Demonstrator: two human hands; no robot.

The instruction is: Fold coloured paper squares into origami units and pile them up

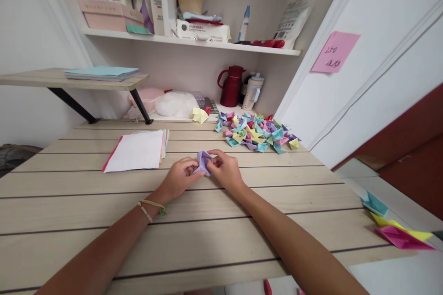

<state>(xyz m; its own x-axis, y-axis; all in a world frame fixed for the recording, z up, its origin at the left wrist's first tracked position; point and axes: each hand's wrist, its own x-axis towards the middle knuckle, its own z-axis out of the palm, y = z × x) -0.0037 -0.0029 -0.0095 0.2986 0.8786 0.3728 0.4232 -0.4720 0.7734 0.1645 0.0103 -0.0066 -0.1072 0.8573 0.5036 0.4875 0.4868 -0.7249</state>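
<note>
Purple paper [203, 158]: mid-fold look, right over the middle of the surface [200, 230]
Left hand [179, 176]: gripping its left side
Right hand [226, 170]: pinching its right side, thumb tucked into the fold
Sheet stack [136, 151]: farther left, white on top
Folded paper heap [256, 132]: back right, tons of colors
Red jug [232, 87]: way back, beside a pale tumbler [253, 93]

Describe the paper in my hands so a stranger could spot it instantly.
Start at the slatted table and look between the left hand and right hand. There is the small purple paper; unlike the folded papers piled beyond, it is held by both hands.
</note>
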